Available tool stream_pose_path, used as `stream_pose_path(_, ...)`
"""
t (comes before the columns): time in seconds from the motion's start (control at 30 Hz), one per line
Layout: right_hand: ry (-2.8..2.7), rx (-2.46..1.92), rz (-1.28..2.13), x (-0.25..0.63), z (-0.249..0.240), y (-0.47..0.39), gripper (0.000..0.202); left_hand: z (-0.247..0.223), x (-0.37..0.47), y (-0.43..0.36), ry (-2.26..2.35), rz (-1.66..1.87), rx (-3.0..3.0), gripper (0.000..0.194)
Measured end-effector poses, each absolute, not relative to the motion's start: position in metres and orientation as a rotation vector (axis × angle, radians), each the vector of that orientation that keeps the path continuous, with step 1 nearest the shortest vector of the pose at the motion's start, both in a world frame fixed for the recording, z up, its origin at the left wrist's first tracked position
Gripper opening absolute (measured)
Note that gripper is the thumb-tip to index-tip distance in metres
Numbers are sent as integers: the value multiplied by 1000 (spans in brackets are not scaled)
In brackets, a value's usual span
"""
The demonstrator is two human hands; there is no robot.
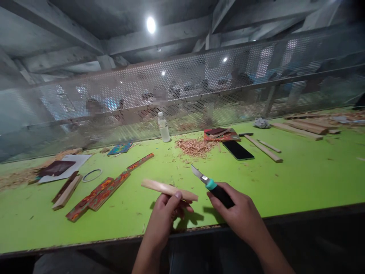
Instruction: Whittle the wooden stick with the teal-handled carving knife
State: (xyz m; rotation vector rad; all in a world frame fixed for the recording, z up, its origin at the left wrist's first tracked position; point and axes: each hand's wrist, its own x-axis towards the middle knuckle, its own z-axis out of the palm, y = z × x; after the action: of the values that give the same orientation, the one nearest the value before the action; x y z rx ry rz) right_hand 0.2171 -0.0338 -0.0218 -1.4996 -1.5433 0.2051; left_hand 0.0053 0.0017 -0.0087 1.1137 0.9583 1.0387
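My left hand holds a pale, smooth wooden stick between thumb and fingers, just above the green table near its front edge. The stick lies across my view, its right end tapering slightly. To its right, my right hand is wrapped round the black and teal handle of a knife. The blade points up and to the left, apart from the stick. Beyond both hands is a pile of wood shavings.
Patterned strips, wooden pieces and a ring lie left. A bottle stands by the mesh screen. A phone, hammer and planks lie right.
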Motion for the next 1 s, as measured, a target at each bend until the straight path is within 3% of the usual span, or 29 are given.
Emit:
stream_pose_path(0.27, -1600, -1455, 254, 218, -21, -35, 23, 2, 5, -4, 943, 997, 1292, 41)
stream_pose_path(1.0, -1607, -1424, 277, 217, -18, -37, 24, -3, 5, -11, 1031, 924, 1227, 52)
